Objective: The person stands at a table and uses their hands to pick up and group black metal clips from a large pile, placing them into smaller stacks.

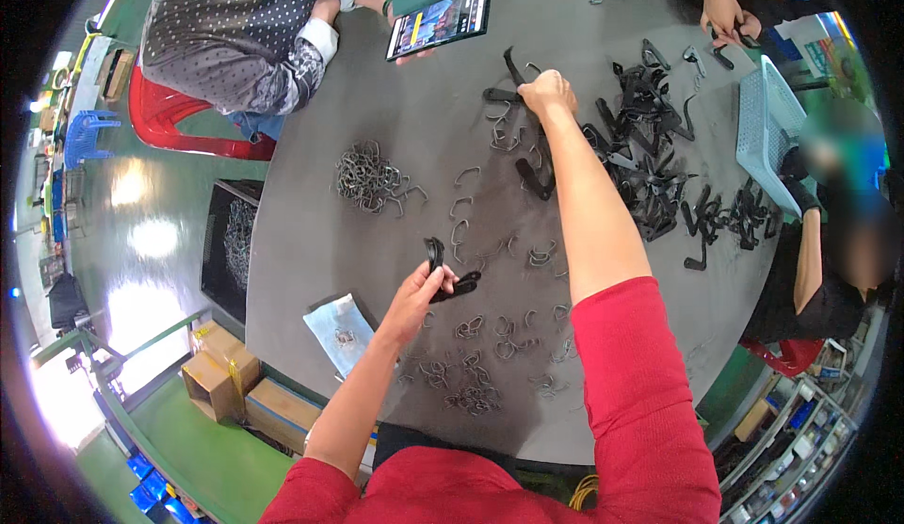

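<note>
In my left hand (414, 300), the fingers are closed on a black V-shaped clip (456, 287), held just above the table near its middle. My right hand (548, 94) reaches far forward, fingers curled down on a black angled plastic part (513, 64). Its palm side and fingertips are hidden. More black parts (533, 181) lie just below that wrist, beside bent metal wire pieces (504, 133). A large heap of black clip parts (650, 180) spreads to the right of my right forearm. Small groups of wire pieces (474, 394) lie between my arms.
A tangled pile of wire pieces (365, 177) sits on the grey table (311, 241) at left. A blue-white packet (339, 331) lies near my left forearm. At right stands a light-blue basket (767, 128). Co-workers sit around; one holds a phone (439, 23) over the far edge.
</note>
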